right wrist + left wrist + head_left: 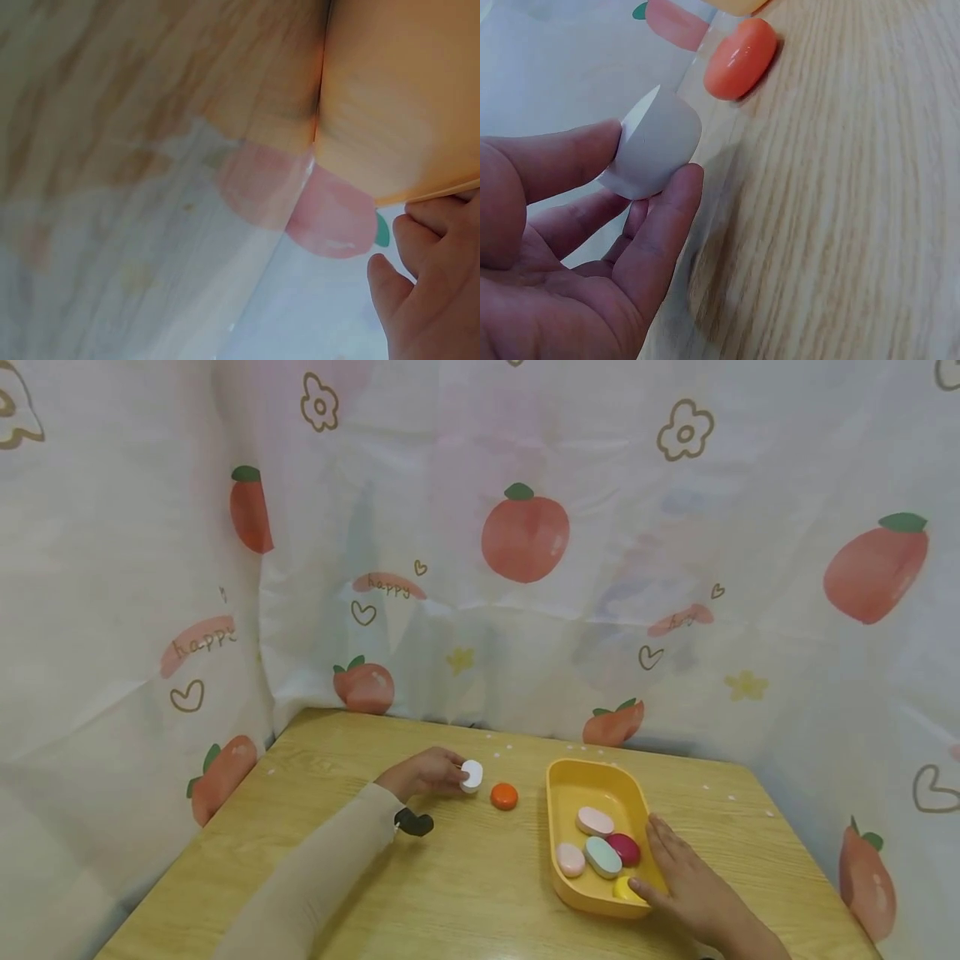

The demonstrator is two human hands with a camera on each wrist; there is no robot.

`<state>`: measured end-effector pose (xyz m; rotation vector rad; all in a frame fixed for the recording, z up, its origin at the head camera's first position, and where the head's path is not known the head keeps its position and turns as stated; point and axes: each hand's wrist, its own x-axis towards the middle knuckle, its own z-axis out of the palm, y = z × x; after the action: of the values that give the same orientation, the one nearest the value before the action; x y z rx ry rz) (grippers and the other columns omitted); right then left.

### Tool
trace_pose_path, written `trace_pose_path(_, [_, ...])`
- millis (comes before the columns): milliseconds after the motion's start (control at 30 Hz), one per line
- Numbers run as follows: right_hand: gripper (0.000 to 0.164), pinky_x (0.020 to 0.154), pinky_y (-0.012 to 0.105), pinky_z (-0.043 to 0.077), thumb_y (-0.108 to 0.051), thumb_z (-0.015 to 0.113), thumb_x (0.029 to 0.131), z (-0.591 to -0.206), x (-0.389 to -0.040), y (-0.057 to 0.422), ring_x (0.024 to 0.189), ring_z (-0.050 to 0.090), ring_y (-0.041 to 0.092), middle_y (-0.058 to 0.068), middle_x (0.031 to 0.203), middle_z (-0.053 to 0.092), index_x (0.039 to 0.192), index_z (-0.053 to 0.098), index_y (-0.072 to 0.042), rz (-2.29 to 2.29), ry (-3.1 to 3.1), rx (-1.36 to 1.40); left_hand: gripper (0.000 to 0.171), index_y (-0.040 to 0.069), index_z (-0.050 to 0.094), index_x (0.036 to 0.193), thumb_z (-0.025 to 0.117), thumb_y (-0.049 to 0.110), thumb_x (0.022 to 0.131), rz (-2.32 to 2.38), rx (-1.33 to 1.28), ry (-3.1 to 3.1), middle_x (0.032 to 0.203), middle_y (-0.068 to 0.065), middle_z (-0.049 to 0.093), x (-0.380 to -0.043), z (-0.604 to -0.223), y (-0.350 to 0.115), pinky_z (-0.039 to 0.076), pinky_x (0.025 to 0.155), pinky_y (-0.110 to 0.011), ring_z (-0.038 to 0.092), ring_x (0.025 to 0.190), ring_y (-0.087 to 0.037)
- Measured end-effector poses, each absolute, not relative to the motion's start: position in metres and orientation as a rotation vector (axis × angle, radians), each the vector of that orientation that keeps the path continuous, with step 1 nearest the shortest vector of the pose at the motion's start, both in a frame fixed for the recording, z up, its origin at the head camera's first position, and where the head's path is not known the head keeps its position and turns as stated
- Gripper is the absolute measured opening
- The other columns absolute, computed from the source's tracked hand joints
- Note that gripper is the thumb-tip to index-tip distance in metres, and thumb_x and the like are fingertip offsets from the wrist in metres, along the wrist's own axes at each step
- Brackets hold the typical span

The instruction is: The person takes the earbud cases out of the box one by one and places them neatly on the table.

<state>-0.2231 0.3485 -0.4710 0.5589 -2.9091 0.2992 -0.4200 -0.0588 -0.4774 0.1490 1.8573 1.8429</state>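
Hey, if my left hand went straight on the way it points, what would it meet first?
Probably the orange piece, just beyond the white piece your left hand holds, though exact height and depth are unclear.

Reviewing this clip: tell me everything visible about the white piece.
The white piece is small and thick, with a flat, rounded-outline face turned toward the head camera and a curved side seen from the left wrist. It looks smooth, plain and hard; whether plastic or painted wood, I cannot tell. The left hand's grip pinches it, tilted and held off the wooden table, left of and apart from the glossy orange piece. Its hidden parts cannot be judged.
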Motion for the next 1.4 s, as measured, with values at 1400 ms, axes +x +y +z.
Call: trace_pose_path(1400, [0.089, 0.097, 0.005, -0.014, -0.055, 0.055, 0.094, -0.468, -0.225, 0.347, 0.143, 0.016, 0.038, 0.022, 0.158, 0.017, 0.150, 0.024, 0.007, 0.361, -2.990, 0.513, 0.028, -0.012, 0.061, 0.114, 0.066, -0.009, 0.087, 1.563, 0.171, 2.239, 0.101, -0.015, 0.062, -0.407, -0.480, -0.051, 0.057, 0.075, -0.034, 0.063, 0.088, -0.022])
